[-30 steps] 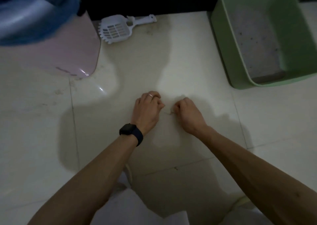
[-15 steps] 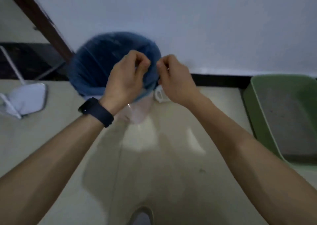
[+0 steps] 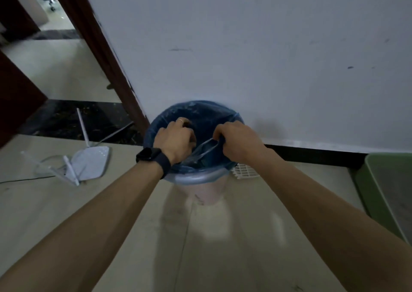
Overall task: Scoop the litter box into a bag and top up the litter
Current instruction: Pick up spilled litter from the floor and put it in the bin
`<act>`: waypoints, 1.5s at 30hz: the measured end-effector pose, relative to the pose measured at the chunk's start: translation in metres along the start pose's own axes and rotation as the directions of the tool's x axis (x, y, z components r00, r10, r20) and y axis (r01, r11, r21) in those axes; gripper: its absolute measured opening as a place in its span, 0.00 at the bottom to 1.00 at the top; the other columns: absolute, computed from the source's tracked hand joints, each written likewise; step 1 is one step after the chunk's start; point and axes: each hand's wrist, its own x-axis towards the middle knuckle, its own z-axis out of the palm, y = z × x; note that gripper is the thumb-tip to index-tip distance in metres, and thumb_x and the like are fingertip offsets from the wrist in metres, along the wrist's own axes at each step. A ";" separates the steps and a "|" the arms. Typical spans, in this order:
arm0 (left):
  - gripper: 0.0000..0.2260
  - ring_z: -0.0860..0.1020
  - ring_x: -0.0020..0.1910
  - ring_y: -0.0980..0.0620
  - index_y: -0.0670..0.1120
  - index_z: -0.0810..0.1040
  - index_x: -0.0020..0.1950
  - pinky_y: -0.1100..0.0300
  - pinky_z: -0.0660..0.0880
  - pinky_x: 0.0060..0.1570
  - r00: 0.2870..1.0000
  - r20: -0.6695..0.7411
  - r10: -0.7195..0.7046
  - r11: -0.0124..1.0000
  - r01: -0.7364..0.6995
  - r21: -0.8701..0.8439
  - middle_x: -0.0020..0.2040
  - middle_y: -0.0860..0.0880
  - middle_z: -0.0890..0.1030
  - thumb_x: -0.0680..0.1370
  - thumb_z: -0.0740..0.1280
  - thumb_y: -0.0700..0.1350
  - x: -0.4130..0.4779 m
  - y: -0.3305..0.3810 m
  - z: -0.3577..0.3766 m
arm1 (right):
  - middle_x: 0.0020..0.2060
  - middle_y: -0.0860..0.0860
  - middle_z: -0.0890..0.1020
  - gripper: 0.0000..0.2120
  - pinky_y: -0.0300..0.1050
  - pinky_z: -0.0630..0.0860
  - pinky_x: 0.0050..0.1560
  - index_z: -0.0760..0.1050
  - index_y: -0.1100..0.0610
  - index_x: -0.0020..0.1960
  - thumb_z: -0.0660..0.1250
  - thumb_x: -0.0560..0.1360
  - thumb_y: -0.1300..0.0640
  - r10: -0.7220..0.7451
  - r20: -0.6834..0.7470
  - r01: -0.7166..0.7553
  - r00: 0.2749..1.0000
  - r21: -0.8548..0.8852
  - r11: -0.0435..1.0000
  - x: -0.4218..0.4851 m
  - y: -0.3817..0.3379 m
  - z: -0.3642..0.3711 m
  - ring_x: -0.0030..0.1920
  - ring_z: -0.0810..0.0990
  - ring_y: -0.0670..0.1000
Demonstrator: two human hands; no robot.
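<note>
1. Both hands are over the open bin [image 3: 200, 187] lined with a blue bag [image 3: 207, 113].
2. The left hand [image 3: 176, 141] and right hand [image 3: 239, 141] are close together, each pinching the bag's film.
3. The green litter box [image 3: 367, 187] sits on the floor at right; the white scoop [image 3: 245, 172] lies behind the bin.

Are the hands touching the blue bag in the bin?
Touching. The head view shows the right hand pinching a stretched fold of the blue plastic bin bag, with the left hand gripping its other end.
</note>
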 end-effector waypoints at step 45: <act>0.06 0.74 0.45 0.46 0.49 0.84 0.44 0.51 0.72 0.39 0.945 -0.170 0.279 0.835 -0.327 -0.442 0.48 0.50 0.81 0.76 0.73 0.50 -0.194 0.253 0.338 | 0.46 0.47 0.80 0.09 0.45 0.75 0.44 0.85 0.45 0.52 0.73 0.73 0.46 0.403 -0.108 -0.346 0.909 0.344 0.873 -0.373 0.159 0.248 0.47 0.76 0.51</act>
